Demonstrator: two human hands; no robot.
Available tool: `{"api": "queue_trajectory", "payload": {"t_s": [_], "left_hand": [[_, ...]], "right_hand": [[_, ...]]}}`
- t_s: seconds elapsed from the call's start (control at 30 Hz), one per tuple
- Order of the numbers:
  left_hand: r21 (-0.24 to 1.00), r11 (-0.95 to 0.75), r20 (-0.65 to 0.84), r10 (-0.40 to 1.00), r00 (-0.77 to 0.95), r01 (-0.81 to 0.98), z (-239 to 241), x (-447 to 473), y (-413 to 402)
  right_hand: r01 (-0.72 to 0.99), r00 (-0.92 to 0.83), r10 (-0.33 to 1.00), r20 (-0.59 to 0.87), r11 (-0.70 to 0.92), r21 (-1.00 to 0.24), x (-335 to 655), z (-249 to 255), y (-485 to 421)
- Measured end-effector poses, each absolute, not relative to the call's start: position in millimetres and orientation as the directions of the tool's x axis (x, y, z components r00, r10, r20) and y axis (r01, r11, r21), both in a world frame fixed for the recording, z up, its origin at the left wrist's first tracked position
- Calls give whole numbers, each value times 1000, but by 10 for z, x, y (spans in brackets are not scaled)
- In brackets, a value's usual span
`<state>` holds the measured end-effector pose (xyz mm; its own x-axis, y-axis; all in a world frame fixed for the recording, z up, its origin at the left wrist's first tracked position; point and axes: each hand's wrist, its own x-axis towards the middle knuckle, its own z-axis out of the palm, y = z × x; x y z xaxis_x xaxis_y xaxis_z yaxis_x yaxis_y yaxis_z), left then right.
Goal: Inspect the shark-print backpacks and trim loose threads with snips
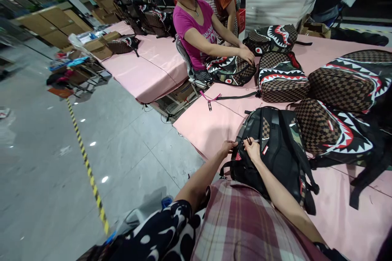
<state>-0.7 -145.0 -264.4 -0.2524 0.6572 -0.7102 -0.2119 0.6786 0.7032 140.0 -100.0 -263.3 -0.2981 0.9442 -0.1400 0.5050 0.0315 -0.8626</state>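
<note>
Pink tabletop (211, 126) carries everything: shark-mouth backpacks (281, 77) piled at the far right, a co-worker (199, 32) seated beyond with a hand on one. Nearest me lies the black backpack (275, 151), back panel up, at the near edge. My left hand (228, 147) pinches its side seam shut-fingered; my right hand (252, 149) grips a small tool (249, 140) against the same edge. Snips (210, 104) lie apart.

Glossy black backpack (275, 151) lies on matt pink table cloth (208, 126).
</note>
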Motion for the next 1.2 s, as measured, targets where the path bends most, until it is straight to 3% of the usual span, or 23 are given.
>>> {"api": "queue_trajectory", "payload": {"t_s": [0.23, 0.53, 0.83, 1.0, 1.2], "left_hand": [[695, 683, -719, 651, -245, -224, -2672, -14, -1437], [698, 676, -716, 661, -224, -235, -2663, -39, -1446], [695, 674, -719, 659, -223, -250, -2704, -52, -1440], [690, 678, -724, 650, -230, -253, -2732, -52, -1436], [694, 670, -720, 639, -269, -266, -2679, -58, -1505]], "right_hand": [[483, -384, 916, -117, 92, -871, 1407, -2630, -1117], [464, -317, 935, -161, 5, -886, 1396, -2675, -980], [407, -375, 914, -153, 13, -913, 1427, -2576, -1077], [292, -329, 927, -179, -80, -953, 1430, -2527, -1075], [35, -260, 934, -244, -244, -969, 1479, -2382, -1039]]}}
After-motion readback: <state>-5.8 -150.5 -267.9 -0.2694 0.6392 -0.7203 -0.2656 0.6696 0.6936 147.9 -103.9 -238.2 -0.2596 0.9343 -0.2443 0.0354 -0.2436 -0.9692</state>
